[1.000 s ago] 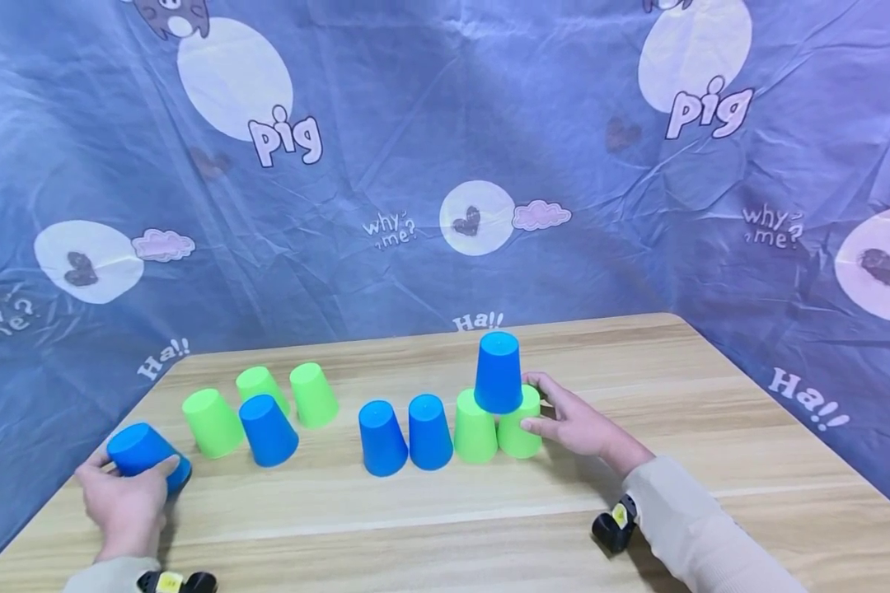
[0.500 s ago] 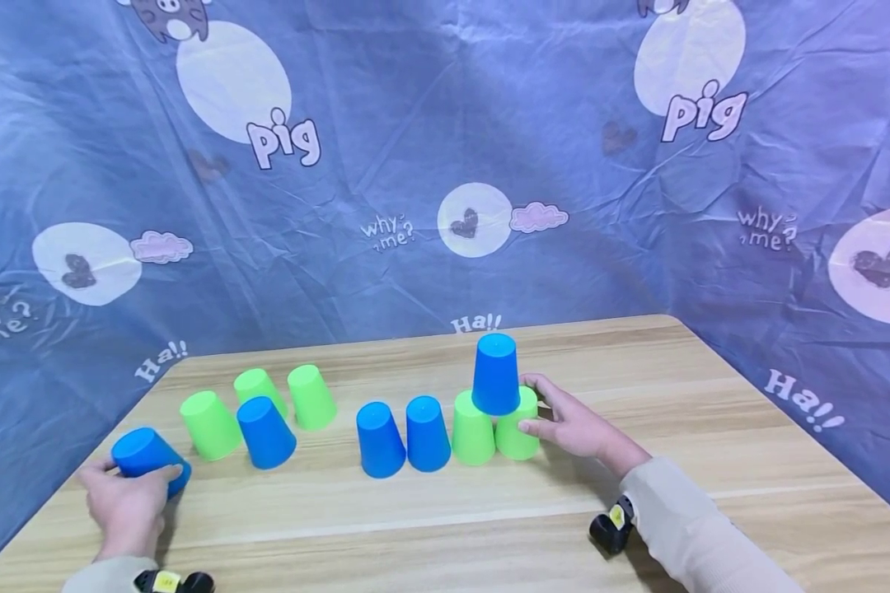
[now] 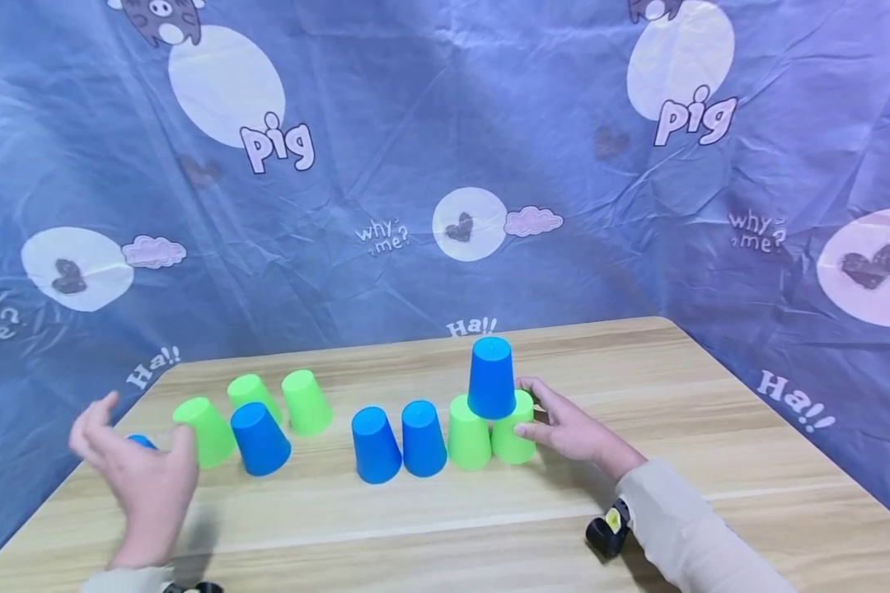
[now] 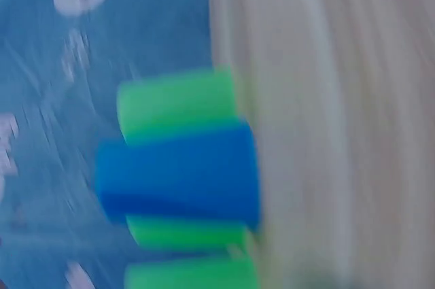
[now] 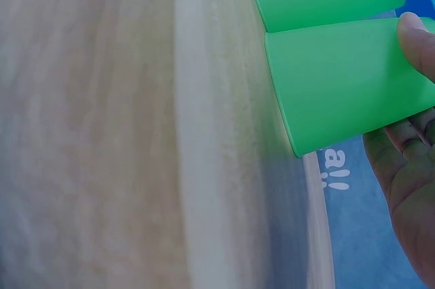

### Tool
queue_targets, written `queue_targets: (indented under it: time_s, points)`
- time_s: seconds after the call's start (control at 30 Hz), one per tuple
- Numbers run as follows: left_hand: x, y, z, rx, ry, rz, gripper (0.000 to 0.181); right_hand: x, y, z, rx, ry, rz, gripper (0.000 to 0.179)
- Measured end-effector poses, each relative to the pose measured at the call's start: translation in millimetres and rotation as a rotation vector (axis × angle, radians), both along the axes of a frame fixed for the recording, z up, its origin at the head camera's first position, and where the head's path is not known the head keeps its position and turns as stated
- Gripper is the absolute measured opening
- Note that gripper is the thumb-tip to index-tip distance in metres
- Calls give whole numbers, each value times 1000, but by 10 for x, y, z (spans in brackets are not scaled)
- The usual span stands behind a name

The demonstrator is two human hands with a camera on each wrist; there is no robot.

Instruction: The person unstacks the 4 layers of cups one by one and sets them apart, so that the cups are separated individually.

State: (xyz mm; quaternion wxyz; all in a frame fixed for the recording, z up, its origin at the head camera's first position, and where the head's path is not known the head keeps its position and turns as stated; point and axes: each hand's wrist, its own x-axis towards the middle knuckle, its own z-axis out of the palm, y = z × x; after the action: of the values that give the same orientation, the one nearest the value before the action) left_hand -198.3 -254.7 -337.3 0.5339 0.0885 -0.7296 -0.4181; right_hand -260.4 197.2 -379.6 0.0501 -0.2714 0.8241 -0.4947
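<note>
Nothing is in my left hand (image 3: pixel 144 478), which is raised with thumb and fingers apart. Behind it a blue cup (image 3: pixel 142 441) is almost wholly hidden. My right hand (image 3: pixel 574 424) holds the right-hand green cup (image 3: pixel 514 441) at its side, thumb in front and fingers behind; the right wrist view shows the thumb (image 5: pixel 418 44) on its wall. Another green cup (image 3: pixel 470 445) stands beside it, and a blue cup (image 3: pixel 492 379) sits upside down across the two. Two more blue cups, one left (image 3: pixel 375 449) and one right (image 3: pixel 423 445), continue the row leftward.
Farther left stand a blue cup (image 3: pixel 259 441) and three green cups, the nearest (image 3: pixel 206 432) partly behind my left thumb, others behind (image 3: pixel 249 391) and to the right (image 3: pixel 306 403). The wooden table (image 3: pixel 386 543) meets a printed blue cloth (image 3: pixel 386 165). The left wrist view is blurred.
My left hand has let go of the leftmost blue cup and lifted, its fingers spreading. The right hand keeps its hold, and the cups on the right stay as they were.
</note>
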Motion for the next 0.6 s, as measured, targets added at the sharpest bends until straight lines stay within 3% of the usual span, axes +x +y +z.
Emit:
queue_targets:
  time_s: [0.1,0.33,0.53,0.6]
  points:
    - [-28,256,55,-117,103,-78,63,3,-2,6,6,5,-1,55]
    - [-38,860,67,-199,155,-358,62,8,0,-9,5,1,-3,56]
    - [-35,1334,-45,-318,135,-565,65,-1,-4,0,5,10,-2,55]
    - [-36,1479,-69,-312,93,-639,68,4,-1,-2,7,11,-2,55]
